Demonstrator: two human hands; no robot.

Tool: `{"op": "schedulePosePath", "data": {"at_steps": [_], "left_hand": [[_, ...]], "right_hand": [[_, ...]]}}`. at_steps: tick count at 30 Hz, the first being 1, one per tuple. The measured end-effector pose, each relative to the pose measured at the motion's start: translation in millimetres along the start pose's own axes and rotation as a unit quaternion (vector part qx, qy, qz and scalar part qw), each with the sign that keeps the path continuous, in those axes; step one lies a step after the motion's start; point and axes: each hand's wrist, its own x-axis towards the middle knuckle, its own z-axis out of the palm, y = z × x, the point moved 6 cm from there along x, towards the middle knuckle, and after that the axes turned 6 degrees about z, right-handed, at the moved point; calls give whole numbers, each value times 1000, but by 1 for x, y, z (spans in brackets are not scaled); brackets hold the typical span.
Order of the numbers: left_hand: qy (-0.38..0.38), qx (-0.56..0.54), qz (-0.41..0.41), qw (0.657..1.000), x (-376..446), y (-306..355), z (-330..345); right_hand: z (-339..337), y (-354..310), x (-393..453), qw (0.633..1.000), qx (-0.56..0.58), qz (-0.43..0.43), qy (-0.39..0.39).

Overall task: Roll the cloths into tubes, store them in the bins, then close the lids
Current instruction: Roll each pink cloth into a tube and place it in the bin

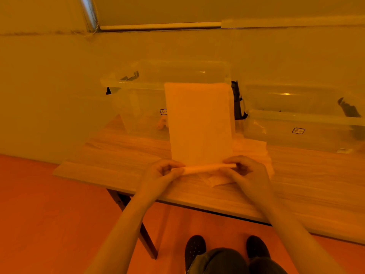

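Bins first: the clear plastic bin on the left (138, 107) stands open behind my work. My left hand (164, 173) and right hand (245, 173) pinch opposite ends of the pale rectangular cloth (199, 123), curling its near edge into a tight, even tube. Another clear bin (300, 123) waits right.

Both arms reach forward, left hand (165, 171) and right hand (244, 170) level, fingers curled, pinching.

light: dim, heavy orange-yellow cast over whole frame | glare: small highlights on the clear plastic storage bins (296, 119) at centre right | focus: soft throughout | distortion: wide-angle bending at edges
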Motion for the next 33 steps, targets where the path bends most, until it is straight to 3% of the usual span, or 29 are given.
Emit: {"op": "schedulePosePath", "data": {"at_steps": [18,24,33], "left_hand": [[-7,-51,4,999,-1,2,0],[5,-27,3,1000,0,-1,-2],[-21,-67,-4,998,-2,0,3]], "right_hand": [[1,-2,-2,1000,-17,4,-3],[-2,-6,-1,997,-58,-37,23],[-5,-5,-2,999,-22,-22,36]]}}
